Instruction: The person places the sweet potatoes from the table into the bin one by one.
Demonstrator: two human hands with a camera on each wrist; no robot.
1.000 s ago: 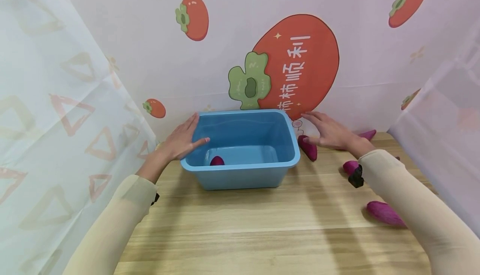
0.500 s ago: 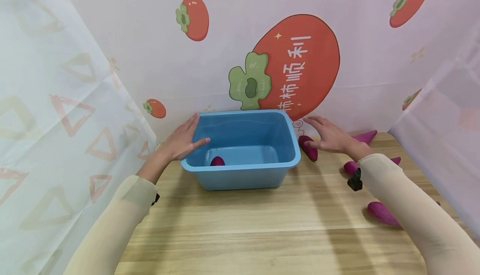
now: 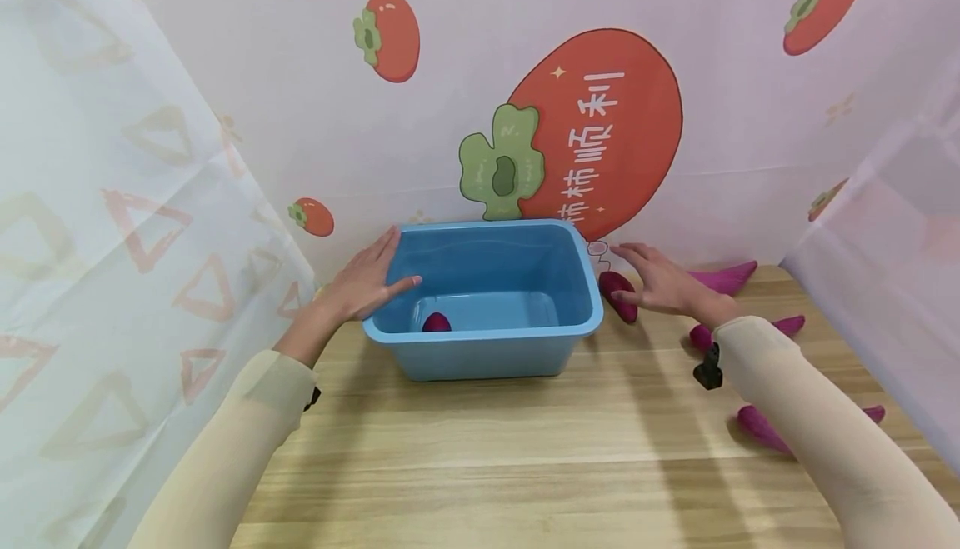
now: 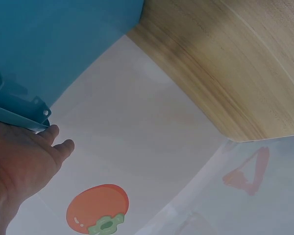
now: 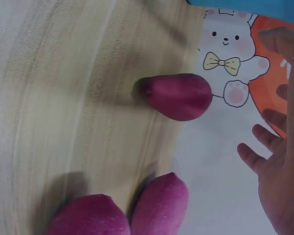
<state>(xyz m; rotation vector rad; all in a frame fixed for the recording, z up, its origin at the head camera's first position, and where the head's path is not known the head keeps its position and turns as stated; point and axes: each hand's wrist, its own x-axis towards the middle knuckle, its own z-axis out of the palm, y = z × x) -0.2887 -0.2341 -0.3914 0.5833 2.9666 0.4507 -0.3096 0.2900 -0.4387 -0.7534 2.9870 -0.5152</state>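
Note:
A blue plastic basin stands on the wooden table with one purple sweet potato visible inside. My left hand rests on the basin's left rim, fingers extended and thumb pointing over the inside. To the right of the basin, my right hand hovers with spread fingers and holds nothing. Just beyond its thumb lies another sweet potato, whole in the right wrist view, where the right hand is apart from it. Two more sweet potatoes show at that view's bottom edge.
Further sweet potatoes lie at the right: one by the back wall, one partly behind the right sleeve, and one crossed by the forearm. White cloth printed with persimmons encloses the table at back and sides.
My right hand has drifted slightly right and down, away from the basin, uncovering more of the sweet potatoes behind the arm. The left hand stays on the rim.

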